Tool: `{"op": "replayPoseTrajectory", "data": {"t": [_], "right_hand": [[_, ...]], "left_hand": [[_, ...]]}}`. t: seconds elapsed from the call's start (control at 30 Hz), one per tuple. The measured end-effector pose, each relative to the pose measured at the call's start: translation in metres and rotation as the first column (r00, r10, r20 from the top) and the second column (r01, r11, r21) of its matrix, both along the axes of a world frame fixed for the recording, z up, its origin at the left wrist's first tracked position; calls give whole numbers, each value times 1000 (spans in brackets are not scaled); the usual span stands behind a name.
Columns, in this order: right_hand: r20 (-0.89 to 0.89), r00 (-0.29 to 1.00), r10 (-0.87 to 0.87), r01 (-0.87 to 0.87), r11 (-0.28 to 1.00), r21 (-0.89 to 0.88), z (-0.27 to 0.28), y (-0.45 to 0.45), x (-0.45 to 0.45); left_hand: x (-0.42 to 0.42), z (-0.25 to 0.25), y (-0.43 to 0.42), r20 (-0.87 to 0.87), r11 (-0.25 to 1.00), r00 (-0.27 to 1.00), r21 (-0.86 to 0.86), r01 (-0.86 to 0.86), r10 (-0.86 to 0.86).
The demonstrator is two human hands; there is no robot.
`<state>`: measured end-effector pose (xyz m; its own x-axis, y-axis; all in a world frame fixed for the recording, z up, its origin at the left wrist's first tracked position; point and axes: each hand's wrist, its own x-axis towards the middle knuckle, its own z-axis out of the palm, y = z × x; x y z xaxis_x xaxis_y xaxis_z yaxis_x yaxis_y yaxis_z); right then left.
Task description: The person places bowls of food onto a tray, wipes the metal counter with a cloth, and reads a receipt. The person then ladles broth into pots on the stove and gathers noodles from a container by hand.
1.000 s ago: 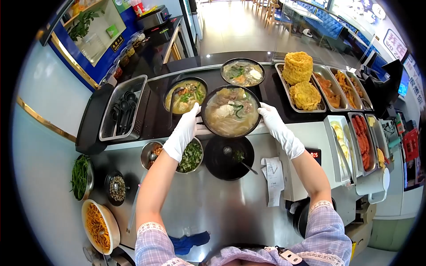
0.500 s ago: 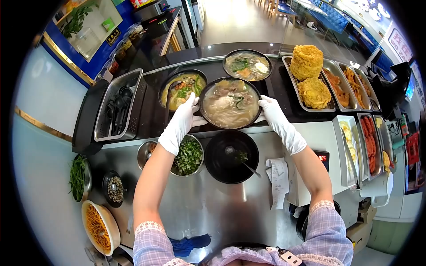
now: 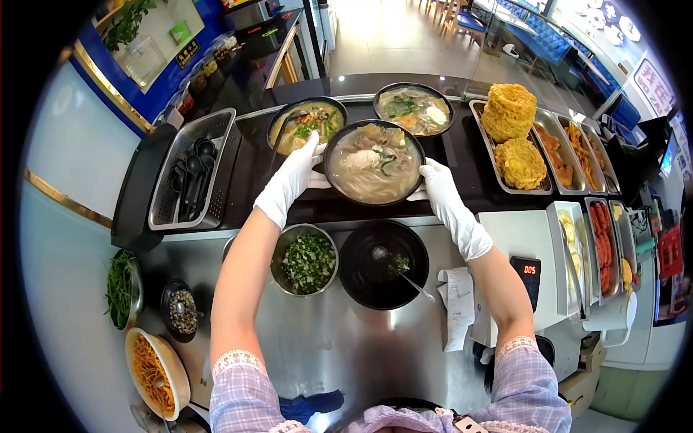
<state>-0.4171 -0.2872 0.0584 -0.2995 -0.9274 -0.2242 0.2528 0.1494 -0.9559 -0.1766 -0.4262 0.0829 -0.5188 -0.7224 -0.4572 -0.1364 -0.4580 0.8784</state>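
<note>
Between my two white-gloved hands is a black bowl of noodle soup [image 3: 375,164], with pale noodles, meat and greens in cloudy broth. My left hand [image 3: 294,172] grips its left rim, thumb on top and fingers underneath. On the opposite side, my right hand [image 3: 439,189] holds the rim the same way. Whether the bowl's base touches the black counter, I cannot tell. Just behind it stand a yellow-broth noodle bowl [image 3: 326,119] with a dark spoon and another soup bowl [image 3: 413,108] with egg and greens.
Nearer me are a black bowl [image 3: 368,285] with a spoon, a metal bowl of chopped scallions [image 3: 310,263] and a paper receipt [image 3: 458,307]. A utensil tray [image 3: 195,173] stands left; fried noodle cakes [image 3: 509,112] and sausages [image 3: 600,234] are right. A glass panel stands behind.
The view has shifted slightly. Relative to the counter, the held soup bowl has moved a little left and away from me, closer to the two bowls behind. Both hands keep their grip.
</note>
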Motion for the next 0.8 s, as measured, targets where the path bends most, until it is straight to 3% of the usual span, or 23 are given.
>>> {"op": "replayPoseTrajectory", "data": {"t": [0.33,0.53,0.8], "right_hand": [[-42,999,27,-27,1000,2,-12,-4,-2],[-49,999,22,-22,1000,2,-10,-3,-6],[-45,998,33,-33,999,-9,-14,-6,-4]], "left_hand": [[5,-7,-3,28,995,995,-10,96,-96],[2,-10,-1,-9,998,998,8,61,-61],[1,-3,-1,99,999,994,19,41,-43]]}}
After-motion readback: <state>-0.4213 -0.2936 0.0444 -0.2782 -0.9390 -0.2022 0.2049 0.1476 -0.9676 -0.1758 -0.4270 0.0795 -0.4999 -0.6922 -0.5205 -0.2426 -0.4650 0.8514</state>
